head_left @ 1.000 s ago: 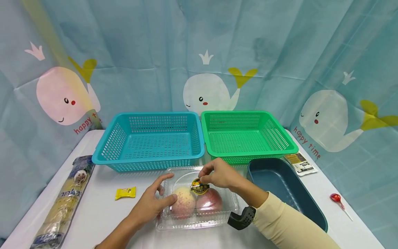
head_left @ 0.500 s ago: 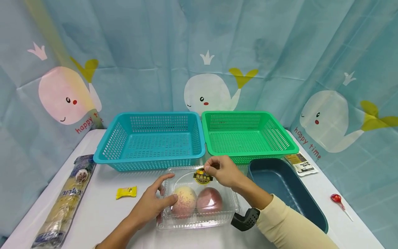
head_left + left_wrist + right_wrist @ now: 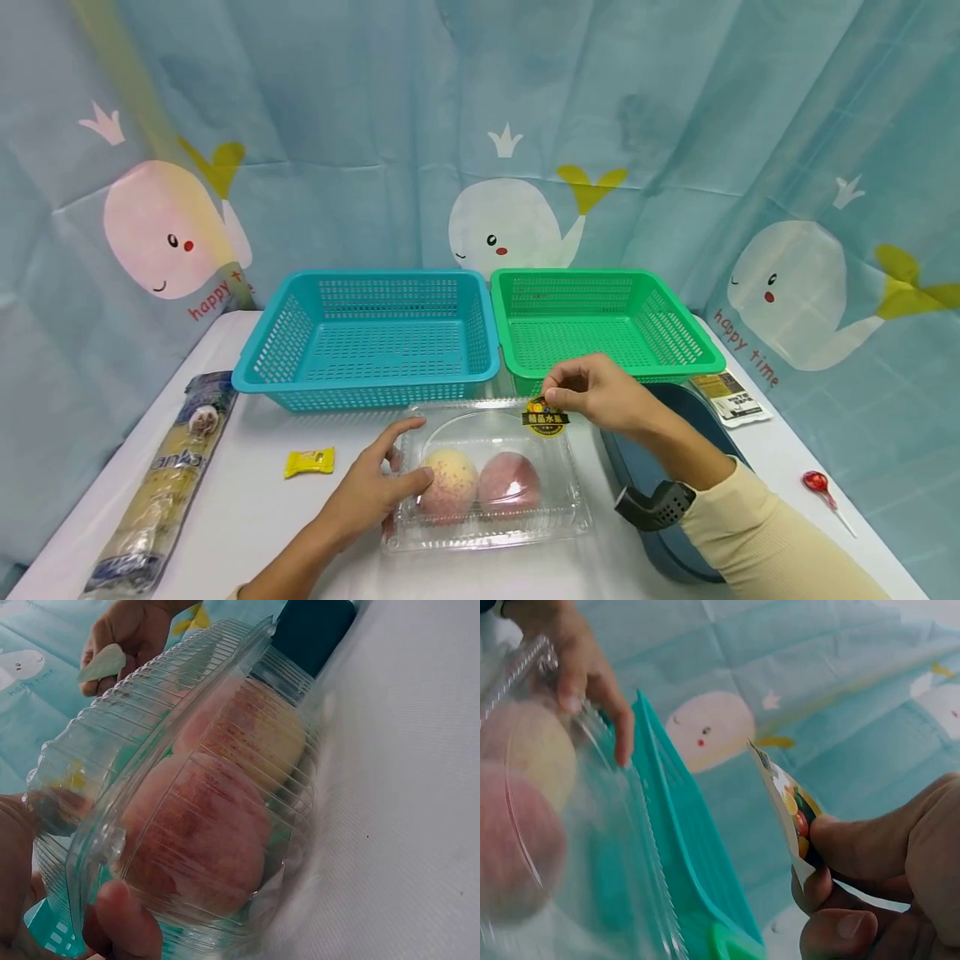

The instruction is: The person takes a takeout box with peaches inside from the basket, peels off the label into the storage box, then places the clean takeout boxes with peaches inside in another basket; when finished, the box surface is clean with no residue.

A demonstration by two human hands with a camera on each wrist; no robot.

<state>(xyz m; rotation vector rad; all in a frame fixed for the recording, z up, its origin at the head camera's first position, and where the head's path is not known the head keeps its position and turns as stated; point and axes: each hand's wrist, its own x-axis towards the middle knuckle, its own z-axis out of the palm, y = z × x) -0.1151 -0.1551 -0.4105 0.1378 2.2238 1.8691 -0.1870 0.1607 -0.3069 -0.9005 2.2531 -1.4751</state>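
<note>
Two round fruits (image 3: 510, 483) sit in the clear box (image 3: 558, 483) our left hand (image 3: 371, 482) grips. Our right hand (image 3: 602, 392) pinches a sticker (image 3: 545, 420).

In the head view, some of my left fingers (image 3: 397, 428) are hidden by the clear container (image 3: 555, 475), and the left wrist view crops that hand at its left edge. There the sticker (image 3: 103, 663) shows only its pale back; from my right wrist it slants so steeply that its lettering can't be read. My right hand's fingers (image 3: 862, 844) partly hide one another, and the reddish fruit (image 3: 517, 840) is blurred and cropped on the left. My right forearm (image 3: 686, 450) covers part of the dark blue tray (image 3: 630, 467), the long package (image 3: 167, 483) runs off the near edge, and the yellow wrapper's (image 3: 309, 462) print is too small to read.
</note>
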